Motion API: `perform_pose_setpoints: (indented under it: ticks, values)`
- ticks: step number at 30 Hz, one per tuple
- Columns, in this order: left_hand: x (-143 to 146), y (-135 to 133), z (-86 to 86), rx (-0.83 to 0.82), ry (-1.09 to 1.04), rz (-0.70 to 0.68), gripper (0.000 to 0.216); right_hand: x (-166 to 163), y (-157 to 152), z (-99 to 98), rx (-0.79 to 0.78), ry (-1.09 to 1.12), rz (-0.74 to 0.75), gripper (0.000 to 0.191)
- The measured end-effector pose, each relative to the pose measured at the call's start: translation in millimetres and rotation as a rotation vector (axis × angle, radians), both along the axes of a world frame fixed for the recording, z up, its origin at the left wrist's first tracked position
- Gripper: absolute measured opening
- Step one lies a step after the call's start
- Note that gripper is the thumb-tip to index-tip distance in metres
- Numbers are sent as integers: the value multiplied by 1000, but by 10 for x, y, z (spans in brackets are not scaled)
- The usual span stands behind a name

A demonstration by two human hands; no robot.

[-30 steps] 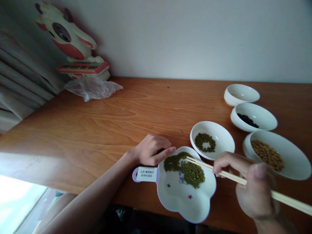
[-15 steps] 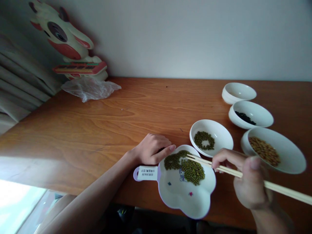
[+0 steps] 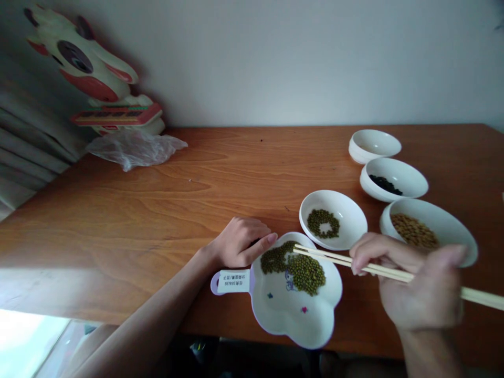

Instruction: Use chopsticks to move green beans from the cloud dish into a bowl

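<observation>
My right hand [image 3: 413, 283] grips a pair of wooden chopsticks [image 3: 334, 257], their tips over a pile of green beans [image 3: 299, 268] in a white flower-shaped dish [image 3: 299, 320] with a lilac handle and a label. My left hand [image 3: 242, 241] lies curled on the table, its fingers against the dish's far-left rim, holding nothing I can see. Just behind the dish stands a round white bowl [image 3: 350, 215] with a small ring of green beans.
To the right stand three more white bowls: one with tan beans [image 3: 452, 226], one with black beans [image 3: 409, 176], one with nothing in it [image 3: 374, 142]. A crumpled clear plastic bag [image 3: 134, 147] and a cartoon cow toy [image 3: 90, 79] sit at the back left of the wooden table [image 3: 157, 199].
The view has swung slightly, shifting everything left. My right hand has lifted a little with the chopsticks, whose tips stay over the green beans. My left hand has kept its place.
</observation>
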State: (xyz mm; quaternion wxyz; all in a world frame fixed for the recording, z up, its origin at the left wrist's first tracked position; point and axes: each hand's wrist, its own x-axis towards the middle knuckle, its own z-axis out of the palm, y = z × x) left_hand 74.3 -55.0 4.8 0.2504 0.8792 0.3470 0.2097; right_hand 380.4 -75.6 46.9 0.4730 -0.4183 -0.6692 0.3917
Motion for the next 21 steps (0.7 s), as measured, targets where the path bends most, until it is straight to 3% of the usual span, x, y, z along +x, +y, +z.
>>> perform_pose_setpoints:
  ticks: [5, 9, 12, 14, 17, 21]
  values:
    - [-5, -2, -11, -27, -10, 10, 42, 220, 58, -25, 215, 107, -296, 81]
    - [-8, 1, -20, -45, -13, 3, 41, 372, 90, -115, 105, -43, -438, 91]
    - [-5, -7, -23, -52, -14, 4, 41, 351, 16, -91, 104, -83, -420, 93]
    - [-2, -15, -23, -52, -12, 7, 41, 252, -73, -27, 150, -6, -422, 84]
    - [5, -23, -22, -44, -7, 11, 41, 62, -181, 68, 148, 118, -279, 80]
    - [7, -23, -24, -32, -4, 14, 43, -52, -172, 58, 63, -6, -30, 80]
